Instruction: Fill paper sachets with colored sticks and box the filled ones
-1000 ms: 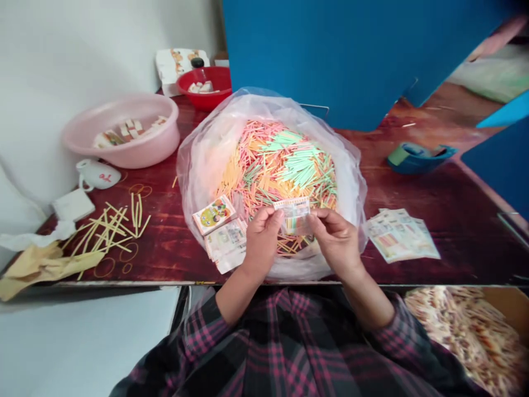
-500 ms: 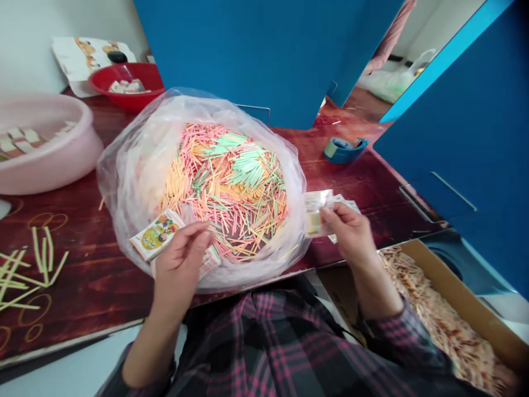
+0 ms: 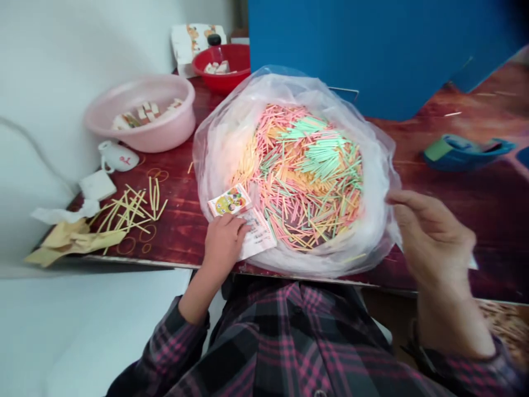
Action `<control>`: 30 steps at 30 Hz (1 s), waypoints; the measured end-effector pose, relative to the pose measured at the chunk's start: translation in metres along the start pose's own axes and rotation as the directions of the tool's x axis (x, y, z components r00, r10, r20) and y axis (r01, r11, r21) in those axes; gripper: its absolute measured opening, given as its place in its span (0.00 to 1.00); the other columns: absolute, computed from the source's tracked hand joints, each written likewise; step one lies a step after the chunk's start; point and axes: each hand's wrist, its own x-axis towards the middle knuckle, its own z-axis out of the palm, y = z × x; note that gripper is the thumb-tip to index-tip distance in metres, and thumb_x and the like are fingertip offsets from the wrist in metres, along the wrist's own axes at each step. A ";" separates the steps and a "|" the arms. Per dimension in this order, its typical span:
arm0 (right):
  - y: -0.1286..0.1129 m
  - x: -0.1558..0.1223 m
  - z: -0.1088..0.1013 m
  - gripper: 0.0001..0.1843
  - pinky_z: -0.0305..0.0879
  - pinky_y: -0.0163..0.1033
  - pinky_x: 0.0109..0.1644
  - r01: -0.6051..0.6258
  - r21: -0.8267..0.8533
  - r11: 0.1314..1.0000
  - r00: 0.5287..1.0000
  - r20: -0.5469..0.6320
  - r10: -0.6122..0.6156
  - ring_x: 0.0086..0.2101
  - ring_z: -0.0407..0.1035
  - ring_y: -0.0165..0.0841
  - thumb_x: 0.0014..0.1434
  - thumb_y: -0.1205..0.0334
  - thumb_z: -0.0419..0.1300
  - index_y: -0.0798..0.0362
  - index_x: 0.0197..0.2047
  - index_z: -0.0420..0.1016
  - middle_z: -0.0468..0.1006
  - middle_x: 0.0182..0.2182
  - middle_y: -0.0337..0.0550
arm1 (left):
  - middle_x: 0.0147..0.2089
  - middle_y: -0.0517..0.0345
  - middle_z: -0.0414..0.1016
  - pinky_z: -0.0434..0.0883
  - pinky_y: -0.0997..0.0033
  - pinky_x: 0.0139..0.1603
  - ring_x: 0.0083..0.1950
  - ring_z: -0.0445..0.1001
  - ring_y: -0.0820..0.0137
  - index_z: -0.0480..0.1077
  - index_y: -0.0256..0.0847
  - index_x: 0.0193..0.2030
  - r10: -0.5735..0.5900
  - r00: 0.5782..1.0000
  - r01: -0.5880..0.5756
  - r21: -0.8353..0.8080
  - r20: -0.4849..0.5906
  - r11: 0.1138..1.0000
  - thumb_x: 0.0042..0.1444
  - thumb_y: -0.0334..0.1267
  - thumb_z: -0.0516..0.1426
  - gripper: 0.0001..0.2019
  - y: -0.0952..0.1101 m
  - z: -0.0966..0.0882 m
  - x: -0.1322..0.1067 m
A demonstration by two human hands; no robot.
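Observation:
A transparent plastic bag (image 3: 217, 149) lies open on the table, filled with a heap of thin pink, green, orange and yellow sticks (image 3: 308, 176). My left hand (image 3: 225, 242) presses on a white printed packet (image 3: 260, 234) at the bag's near edge, and a small picture card (image 3: 229, 200) lies just beyond my fingers. My right hand (image 3: 433, 237) is blurred beside the bag's right side. A small white corner (image 3: 473, 264) sticks out from under that hand, and the rest of the item is hidden.
The dark red wooden table (image 3: 177, 220) holds a pink basin (image 3: 165, 138) of packets, a red bowl (image 3: 235, 82), a white mug (image 3: 118, 157), loose yellow sticks (image 3: 128, 209), crumpled yellow paper (image 3: 74, 240) and a blue tape holder (image 3: 467, 154). A blue partition (image 3: 351, 49) stands behind.
My right hand has swung out to the right of the bag and blurred. My left hand has dropped onto the white packet. The view has shifted, and the carton of sticks has mostly left the frame.

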 end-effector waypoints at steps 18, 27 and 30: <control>-0.094 -0.004 0.135 0.37 0.46 0.36 0.27 -0.213 0.240 0.947 0.646 0.762 -0.048 0.22 0.52 0.27 0.62 0.28 0.52 0.51 0.17 0.62 0.56 0.16 0.34 | 0.46 0.53 0.82 0.67 0.56 0.56 0.51 0.75 0.61 0.80 0.48 0.39 0.113 0.937 -0.171 -0.152 -0.330 0.974 0.69 0.40 0.57 0.10 0.022 -0.006 -0.009; -0.071 -0.016 0.102 0.21 0.58 0.35 0.30 -0.573 0.419 0.704 0.712 0.681 0.173 0.25 0.60 0.28 0.54 0.41 0.68 0.52 0.28 0.78 0.70 0.21 0.34 | 0.48 0.54 0.78 0.78 0.61 0.48 0.45 0.79 0.64 0.67 0.47 0.65 -0.222 0.958 0.254 -0.895 0.181 0.367 0.59 0.46 0.65 0.28 0.061 0.000 0.018; -0.062 -0.021 0.096 0.19 0.64 0.37 0.34 -0.638 0.456 0.620 0.702 0.676 0.225 0.27 0.66 0.29 0.50 0.43 0.71 0.52 0.35 0.81 0.76 0.25 0.36 | 0.37 0.62 0.75 0.76 0.69 0.37 0.33 0.75 0.71 0.71 0.47 0.58 -0.199 0.917 0.375 -0.917 0.346 0.136 0.55 0.41 0.66 0.23 0.074 0.007 0.023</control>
